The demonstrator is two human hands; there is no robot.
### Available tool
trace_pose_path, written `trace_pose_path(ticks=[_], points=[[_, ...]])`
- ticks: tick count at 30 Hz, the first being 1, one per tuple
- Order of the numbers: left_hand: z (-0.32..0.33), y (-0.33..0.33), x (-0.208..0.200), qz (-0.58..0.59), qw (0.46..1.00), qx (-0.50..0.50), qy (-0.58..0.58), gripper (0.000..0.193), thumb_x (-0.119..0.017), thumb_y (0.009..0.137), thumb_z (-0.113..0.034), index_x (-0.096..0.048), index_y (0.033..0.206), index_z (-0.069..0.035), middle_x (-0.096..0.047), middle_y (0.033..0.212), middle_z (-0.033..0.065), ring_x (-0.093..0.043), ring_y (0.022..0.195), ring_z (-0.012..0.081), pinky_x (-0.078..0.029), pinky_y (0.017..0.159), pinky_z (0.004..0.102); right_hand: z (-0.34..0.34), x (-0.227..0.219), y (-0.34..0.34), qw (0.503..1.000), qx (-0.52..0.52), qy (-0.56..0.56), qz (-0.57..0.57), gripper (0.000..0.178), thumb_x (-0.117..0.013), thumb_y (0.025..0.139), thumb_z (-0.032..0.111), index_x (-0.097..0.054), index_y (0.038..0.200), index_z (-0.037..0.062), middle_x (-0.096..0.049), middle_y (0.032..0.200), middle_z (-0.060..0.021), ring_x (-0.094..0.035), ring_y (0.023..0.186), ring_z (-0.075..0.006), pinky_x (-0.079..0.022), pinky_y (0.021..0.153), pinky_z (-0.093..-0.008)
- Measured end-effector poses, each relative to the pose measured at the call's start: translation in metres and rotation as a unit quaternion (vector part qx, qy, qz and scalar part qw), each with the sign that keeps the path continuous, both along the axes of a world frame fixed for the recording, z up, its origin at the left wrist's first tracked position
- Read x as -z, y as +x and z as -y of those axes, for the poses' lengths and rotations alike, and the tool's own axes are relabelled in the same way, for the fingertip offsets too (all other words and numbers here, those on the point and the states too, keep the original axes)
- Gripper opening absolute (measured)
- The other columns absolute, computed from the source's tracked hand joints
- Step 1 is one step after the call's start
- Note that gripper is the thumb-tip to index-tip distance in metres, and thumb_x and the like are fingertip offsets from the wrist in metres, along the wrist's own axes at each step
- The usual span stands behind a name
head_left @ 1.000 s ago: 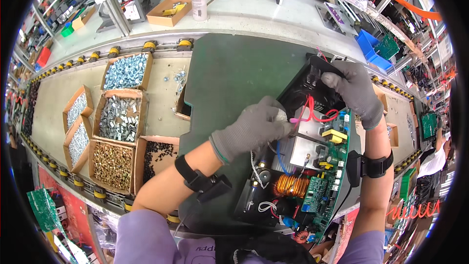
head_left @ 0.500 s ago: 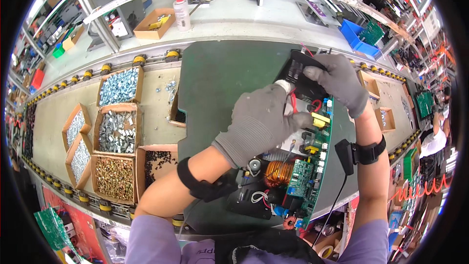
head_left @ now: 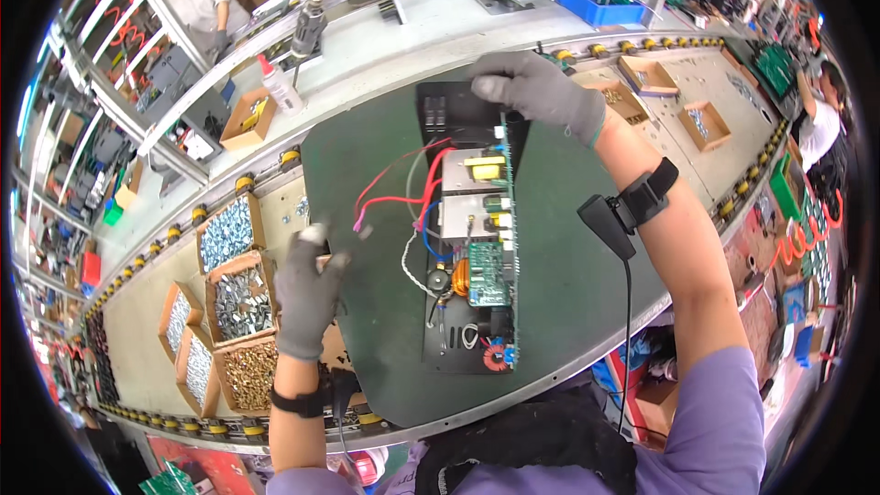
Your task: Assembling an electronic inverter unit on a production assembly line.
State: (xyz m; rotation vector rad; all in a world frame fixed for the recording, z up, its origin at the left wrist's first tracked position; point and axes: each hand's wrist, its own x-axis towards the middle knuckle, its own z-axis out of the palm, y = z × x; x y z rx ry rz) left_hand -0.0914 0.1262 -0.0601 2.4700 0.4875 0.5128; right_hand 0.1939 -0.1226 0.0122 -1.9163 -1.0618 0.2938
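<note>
A circuit board assembly on a black metal panel lies on the dark green mat. It carries a copper-wound coil, a small green daughter board, yellow transformers and pale heat sinks. Red wires spread loose to its left. My right hand, in a grey glove, is closed over the panel's far right corner; the fingertips are partly hidden. My left hand, also gloved, hovers beside the mat's left edge over the part boxes. Its thumb and fingers are apart, with nothing visible in them.
Cardboard boxes hold blue-silver screws, metal clips and brass-coloured fasteners. A power screwdriver hangs above the far bench, near a red-capped white bottle. A blue bin stands behind. Roller rails border the bench; other people work farther off.
My left hand has left the assembly and moved left to the boxes. The black panel, earlier raised and tilted in my right hand, now lies lower, and the red wires are spread out leftward.
</note>
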Motion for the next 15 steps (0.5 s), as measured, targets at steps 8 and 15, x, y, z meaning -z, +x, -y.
trace_pose_path(ticks=[8,15], points=[[0.153,-0.037,-0.071,0.167,0.958,0.23,0.031,0.073,-0.081,0.081,-0.027,-0.056,0.147,-0.011,-0.058,0.138,0.0198,-0.056,0.128,0.0412,-0.05,0.102,0.0472,0.01,0.061,-0.032,0.954,-0.005,0.248,-0.169,0.077,-0.069,0.098,0.052,-0.043,0.152,0.0037,-0.056,0.14,-0.0127,-0.052,0.13,-0.0201,-0.042,0.111,-0.037],[0.12,-0.031,-0.052,0.162,0.975,0.153,0.006,0.055,-0.066,0.091,-0.008,-0.057,0.145,-0.008,-0.062,0.135,0.0185,-0.07,0.107,0.031,-0.057,0.089,0.0386,0.022,0.035,-0.026,0.945,0.146,0.28,-0.084,0.054,-0.072,0.099,0.037,-0.056,0.14,0.0043,-0.067,0.116,-0.0087,-0.063,0.102,-0.0162,-0.054,0.089,-0.0331]])
